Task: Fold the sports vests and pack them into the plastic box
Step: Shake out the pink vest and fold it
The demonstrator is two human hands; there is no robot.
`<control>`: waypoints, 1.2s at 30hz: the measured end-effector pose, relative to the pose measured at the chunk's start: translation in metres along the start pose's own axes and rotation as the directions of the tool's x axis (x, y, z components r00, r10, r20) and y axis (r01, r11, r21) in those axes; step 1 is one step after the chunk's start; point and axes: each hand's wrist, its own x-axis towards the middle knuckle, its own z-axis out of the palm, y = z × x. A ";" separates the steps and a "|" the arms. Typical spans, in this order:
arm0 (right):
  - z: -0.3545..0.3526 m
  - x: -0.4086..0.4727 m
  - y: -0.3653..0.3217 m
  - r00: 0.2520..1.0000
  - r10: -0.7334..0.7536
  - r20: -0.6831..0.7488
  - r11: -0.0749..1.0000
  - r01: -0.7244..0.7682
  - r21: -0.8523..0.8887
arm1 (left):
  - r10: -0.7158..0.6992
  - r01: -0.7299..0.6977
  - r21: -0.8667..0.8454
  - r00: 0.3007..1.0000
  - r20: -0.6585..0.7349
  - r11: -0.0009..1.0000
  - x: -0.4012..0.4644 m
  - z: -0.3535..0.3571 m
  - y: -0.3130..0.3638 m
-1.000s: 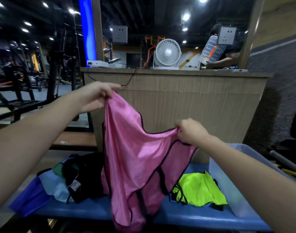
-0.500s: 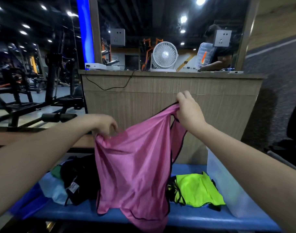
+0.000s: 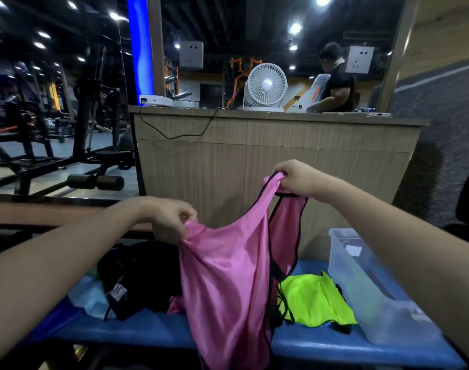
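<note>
The lower hem of the shiny pink sports vest with black trim (image 3: 228, 284) runs out of the bottom edge of the view, and its cloth hides the middle of the blue padded bench (image 3: 137, 329) behind it. The heap of dark and pale blue vests (image 3: 132, 276) at the bench's left is too shadowed to sort into single pieces; a small white label on it carries print too small to read. The left hand (image 3: 172, 220) has its fingertips curled in, pinching a bunched edge of the pink vest near its top left. The right hand (image 3: 297, 177), held higher, has its fingers folded round a black-trimmed shoulder strap. The vest hangs in the air between them, above the bench. A neon yellow vest (image 3: 316, 300) lies flat on the bench, just beside the clear plastic box (image 3: 361, 284), whose near end is cut off behind the right forearm.
</note>
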 end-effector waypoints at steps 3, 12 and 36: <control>-0.009 -0.002 0.007 0.987 -0.030 0.156 0.981 0.059 -0.183 | 0.048 -0.050 -0.010 0.979 -0.196 0.999 -0.015 -0.013 0.002; -0.024 -0.005 0.021 0.994 0.010 0.110 0.924 0.033 -0.380 | -0.030 -0.052 -0.151 0.869 -0.494 0.987 -0.037 -0.032 -0.005; -0.013 -0.011 -0.005 0.976 0.196 -0.095 0.871 -0.129 0.474 | -0.079 0.171 0.135 0.857 -0.510 0.976 -0.021 -0.037 0.038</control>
